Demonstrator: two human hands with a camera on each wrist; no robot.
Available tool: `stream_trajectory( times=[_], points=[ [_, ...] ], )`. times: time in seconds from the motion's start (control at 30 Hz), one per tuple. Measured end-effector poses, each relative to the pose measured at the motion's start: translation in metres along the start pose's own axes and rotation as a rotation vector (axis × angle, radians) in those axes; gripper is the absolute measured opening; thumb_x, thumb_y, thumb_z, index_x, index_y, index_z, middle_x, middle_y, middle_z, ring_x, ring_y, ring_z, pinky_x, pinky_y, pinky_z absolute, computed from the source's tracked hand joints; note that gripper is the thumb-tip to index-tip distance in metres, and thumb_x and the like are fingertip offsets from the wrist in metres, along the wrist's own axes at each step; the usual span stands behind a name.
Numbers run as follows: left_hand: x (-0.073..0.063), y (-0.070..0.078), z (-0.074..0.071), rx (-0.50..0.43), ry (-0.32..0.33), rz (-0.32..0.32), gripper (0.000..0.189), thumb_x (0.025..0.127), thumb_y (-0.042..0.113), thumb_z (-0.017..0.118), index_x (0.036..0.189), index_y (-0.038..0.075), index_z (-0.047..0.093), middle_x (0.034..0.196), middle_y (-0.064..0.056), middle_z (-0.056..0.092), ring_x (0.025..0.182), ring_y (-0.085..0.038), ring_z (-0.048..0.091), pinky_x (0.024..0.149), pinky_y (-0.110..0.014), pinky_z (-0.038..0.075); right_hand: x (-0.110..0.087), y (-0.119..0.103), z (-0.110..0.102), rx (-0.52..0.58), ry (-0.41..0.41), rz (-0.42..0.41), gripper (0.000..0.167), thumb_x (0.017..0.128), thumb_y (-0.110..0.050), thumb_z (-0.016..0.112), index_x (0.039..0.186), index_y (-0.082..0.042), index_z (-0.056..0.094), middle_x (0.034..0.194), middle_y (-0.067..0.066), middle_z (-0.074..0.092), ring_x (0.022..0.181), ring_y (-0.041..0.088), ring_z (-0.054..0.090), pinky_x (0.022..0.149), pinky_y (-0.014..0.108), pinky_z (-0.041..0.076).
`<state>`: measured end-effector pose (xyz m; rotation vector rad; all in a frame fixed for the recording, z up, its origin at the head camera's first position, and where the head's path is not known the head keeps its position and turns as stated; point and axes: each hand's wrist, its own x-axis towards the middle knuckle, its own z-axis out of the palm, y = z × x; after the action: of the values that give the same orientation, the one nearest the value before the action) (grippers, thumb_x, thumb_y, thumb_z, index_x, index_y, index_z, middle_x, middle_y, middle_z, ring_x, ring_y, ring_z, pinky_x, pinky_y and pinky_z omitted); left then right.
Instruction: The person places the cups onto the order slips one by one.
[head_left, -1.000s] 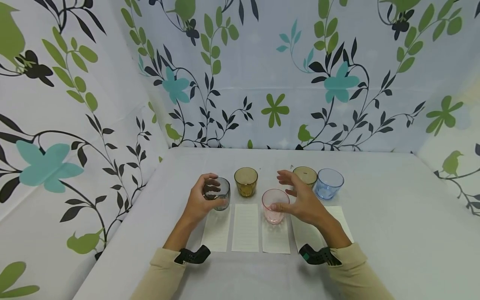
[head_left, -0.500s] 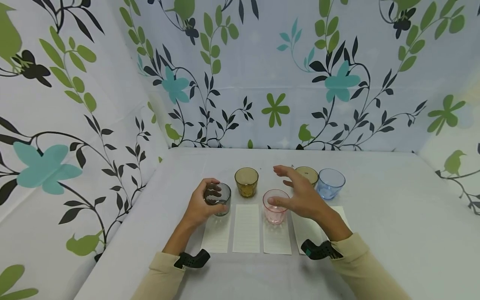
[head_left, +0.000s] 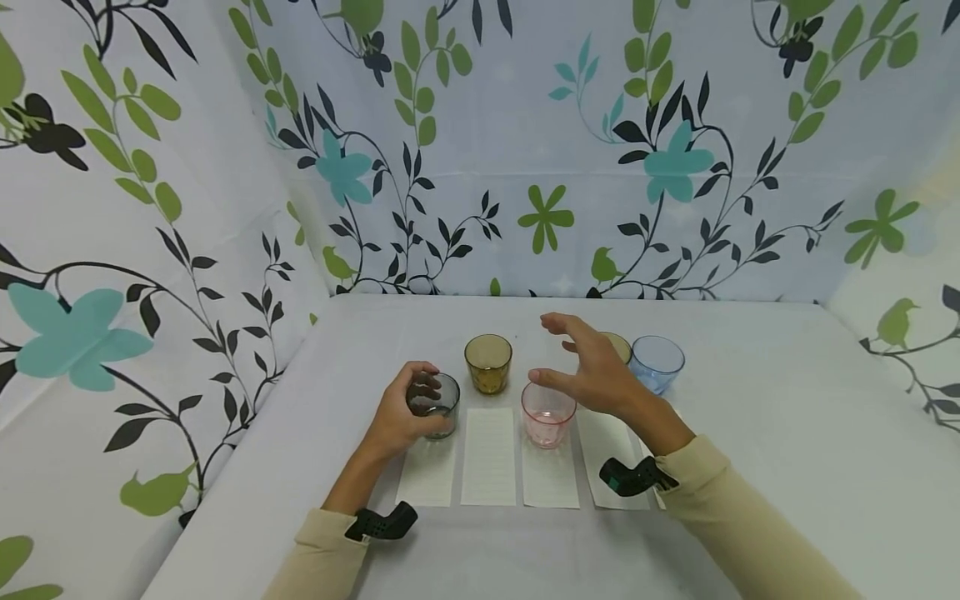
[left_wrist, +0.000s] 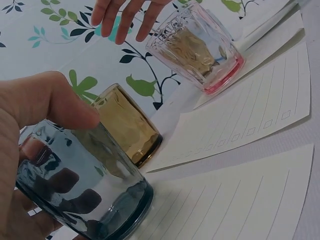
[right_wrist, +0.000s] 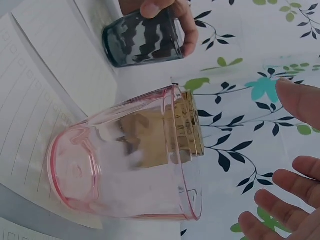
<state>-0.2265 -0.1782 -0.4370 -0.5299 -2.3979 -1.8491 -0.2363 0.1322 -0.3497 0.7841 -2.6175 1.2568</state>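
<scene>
My left hand grips a dark grey-blue glass tumbler, thumb on the near side and fingers around the far side. The tumbler's base is at the upper end of the leftmost lined paper slip; whether it touches the paper I cannot tell. A pink-tinted tumbler stands upright on another slip. Just above and behind its rim is my right hand, fingers spread and apart from the glass, as the right wrist view shows too. An amber tumbler stands upright between the hands, farther back.
Behind my right hand is a second amber tumbler, partly hidden, close to a blue tumbler. More lined slips lie in a row on the white table. Patterned cloth hangs behind and at the left.
My right hand has risen and drawn back from the pink tumbler, which stays put. The left hand has brought the grey-blue tumbler slightly nearer and down.
</scene>
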Motion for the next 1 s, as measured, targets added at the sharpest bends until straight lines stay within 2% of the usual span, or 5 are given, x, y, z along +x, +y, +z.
stream_trajectory(
  times=[0.17, 0.33, 0.6, 1.0],
  points=[
    [0.001, 0.002, -0.001, -0.026, 0.002, -0.011, 0.070, 0.069, -0.006, 0.075, 0.134, 0.003, 0.048, 0.123, -0.030, 0.053, 0.110, -0.046, 0.058, 0.092, -0.052, 0.052, 0.007, -0.004, -0.002, 0.004, 0.013, -0.007, 0.076, 0.087, -0.027, 0.081, 0.149, -0.004, 0.043, 0.149, 0.015, 0.050, 0.138, 0.031, 0.046, 0.111, 0.049, 0.044],
    [-0.001, 0.001, 0.001, -0.024, 0.002, -0.024, 0.069, 0.070, -0.006, 0.074, 0.134, 0.003, 0.048, 0.124, -0.031, 0.053, 0.111, -0.047, 0.058, 0.092, -0.054, 0.052, 0.011, -0.007, -0.001, 0.046, 0.004, 0.028, 0.073, 0.088, -0.026, 0.080, 0.148, -0.006, 0.044, 0.147, 0.014, 0.052, 0.136, 0.031, 0.049, 0.110, 0.048, 0.045],
    [-0.001, 0.002, 0.001, -0.027, -0.001, -0.048, 0.070, 0.069, -0.006, 0.073, 0.134, 0.003, 0.047, 0.123, -0.029, 0.053, 0.109, -0.046, 0.058, 0.090, -0.047, 0.052, 0.024, -0.014, 0.001, 0.070, 0.002, 0.050, 0.068, 0.089, -0.026, 0.078, 0.146, -0.007, 0.047, 0.146, 0.013, 0.053, 0.136, 0.030, 0.049, 0.111, 0.047, 0.044],
    [-0.005, 0.002, 0.002, -0.059, -0.011, -0.033, 0.068, 0.071, -0.005, 0.072, 0.134, 0.005, 0.047, 0.122, -0.030, 0.053, 0.110, -0.046, 0.061, 0.096, -0.051, 0.053, 0.033, -0.008, 0.023, 0.060, -0.072, 0.063, 0.070, 0.090, -0.024, 0.078, 0.149, -0.007, 0.044, 0.150, 0.012, 0.049, 0.140, 0.032, 0.045, 0.113, 0.048, 0.041]
  ],
)
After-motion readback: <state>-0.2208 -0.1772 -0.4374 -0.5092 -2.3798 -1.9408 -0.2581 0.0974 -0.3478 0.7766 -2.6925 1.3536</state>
